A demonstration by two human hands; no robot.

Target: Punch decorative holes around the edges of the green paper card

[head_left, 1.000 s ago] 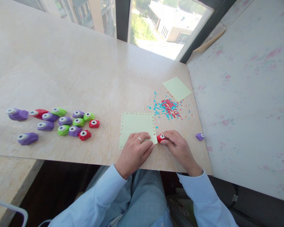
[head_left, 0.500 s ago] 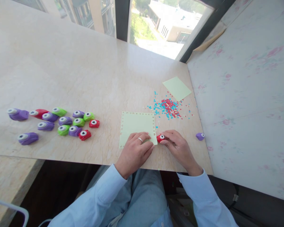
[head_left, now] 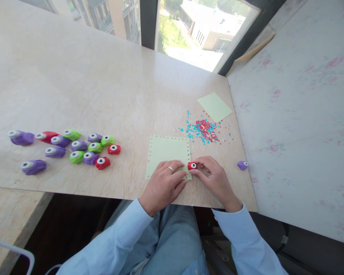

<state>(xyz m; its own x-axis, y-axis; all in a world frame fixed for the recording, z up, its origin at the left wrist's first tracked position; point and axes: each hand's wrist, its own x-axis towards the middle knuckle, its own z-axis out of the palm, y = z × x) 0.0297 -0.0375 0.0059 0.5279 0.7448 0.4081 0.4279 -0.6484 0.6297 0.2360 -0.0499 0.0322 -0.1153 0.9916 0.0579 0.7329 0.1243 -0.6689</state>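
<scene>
A pale green sheet of paper (head_left: 168,147) lies on the tabletop, with small punched holes along its left, top and right edges. My left hand (head_left: 165,183), a ring on one finger, rests on its lower part and holds it down with bent fingers; the fingertips' grip is partly hidden. At the sheet's right edge, a small red craft punch (head_left: 192,165) with a white button marked by a dark shape sits over the paper. My right hand (head_left: 215,179) is shut on this punch from the right, between thumb and fingers.
Blue and red paper confetti (head_left: 205,130) is scattered beyond my right hand, beside a second green sheet (head_left: 215,107). Several purple, green and red punches (head_left: 78,146) stand at left. A small purple punch (head_left: 242,165) is near the floral wall (head_left: 298,126). A window lies behind.
The green sheet has shifted slightly right and turned a little. The red punch has moved slightly left and turned more squarely onto the sheet's right edge, my right hand moving with it.
</scene>
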